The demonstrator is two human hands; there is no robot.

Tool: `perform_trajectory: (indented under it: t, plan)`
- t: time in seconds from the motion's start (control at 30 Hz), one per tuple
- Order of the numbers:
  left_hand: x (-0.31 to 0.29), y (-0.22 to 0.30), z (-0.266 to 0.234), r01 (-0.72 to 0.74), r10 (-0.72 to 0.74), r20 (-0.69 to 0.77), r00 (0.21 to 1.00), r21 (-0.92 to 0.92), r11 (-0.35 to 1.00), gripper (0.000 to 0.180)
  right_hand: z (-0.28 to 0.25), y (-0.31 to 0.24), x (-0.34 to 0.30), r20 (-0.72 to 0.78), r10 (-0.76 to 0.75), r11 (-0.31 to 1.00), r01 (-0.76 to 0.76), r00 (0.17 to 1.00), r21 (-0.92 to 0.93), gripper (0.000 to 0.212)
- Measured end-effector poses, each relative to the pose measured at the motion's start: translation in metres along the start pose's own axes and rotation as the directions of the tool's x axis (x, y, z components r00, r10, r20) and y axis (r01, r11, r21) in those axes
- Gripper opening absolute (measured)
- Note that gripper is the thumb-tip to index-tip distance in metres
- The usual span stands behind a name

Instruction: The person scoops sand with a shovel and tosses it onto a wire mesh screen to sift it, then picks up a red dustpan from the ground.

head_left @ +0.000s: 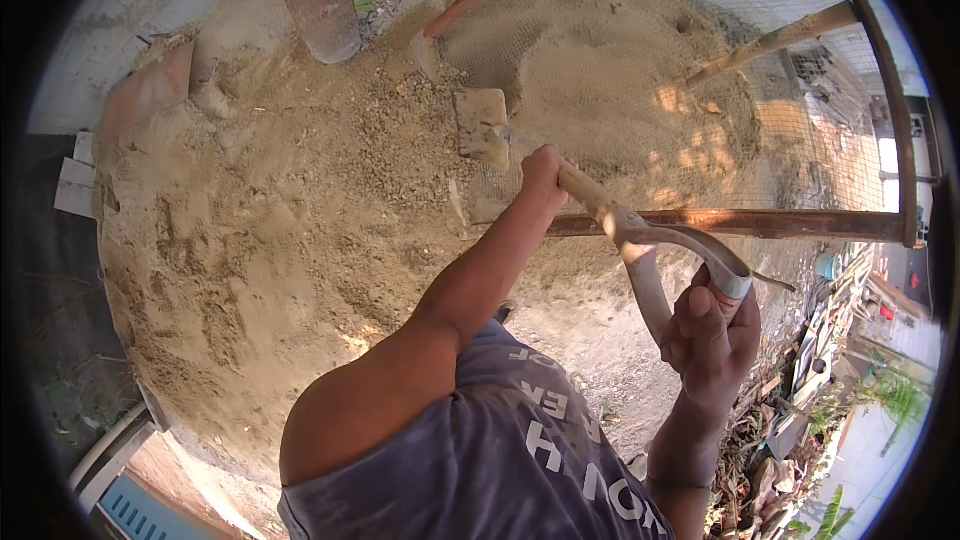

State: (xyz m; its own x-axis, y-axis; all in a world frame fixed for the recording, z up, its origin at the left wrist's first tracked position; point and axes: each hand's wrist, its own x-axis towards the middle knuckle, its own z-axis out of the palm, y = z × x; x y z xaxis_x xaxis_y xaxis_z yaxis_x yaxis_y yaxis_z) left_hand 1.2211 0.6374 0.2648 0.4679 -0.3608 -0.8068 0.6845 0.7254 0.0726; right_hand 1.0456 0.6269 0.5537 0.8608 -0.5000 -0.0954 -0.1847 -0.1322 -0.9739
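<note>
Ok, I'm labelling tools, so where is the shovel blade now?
In the head view, the shovel blade is in the upper middle, just beyond the left hand, at the left edge of the wood-framed mesh screen, with loose gravel to its left.

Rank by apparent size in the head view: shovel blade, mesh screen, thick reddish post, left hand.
1. Mesh screen
2. Thick reddish post
3. Shovel blade and left hand: too close to rank.

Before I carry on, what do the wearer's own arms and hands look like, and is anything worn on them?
The left hand and right hand are bare: no gloves or watch show. The left arm and right forearm are uncovered. The mottled grey-purple shirt carries large white lettering across it. No cables are visible.
</note>
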Motion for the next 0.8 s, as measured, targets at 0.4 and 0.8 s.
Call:
perform_trajectory:
  t: [0.4,0.8]
  plan:
    - [0.109,-0.004,-0.022,0.045,-0.041,-0.063,0.997,0.059,0.997,0.028,0.038,0.004,0.064,0.109,0.185,0.975,-0.196,0.977,0.102,0.022]
    - [0.039,0.044,-0.068,-0.089,0.091,-0.016,0.996,0.103,0.991,0.018,0.037,0.018,0.009,0.162,0.081,0.988,-0.101,0.983,0.116,0.032]
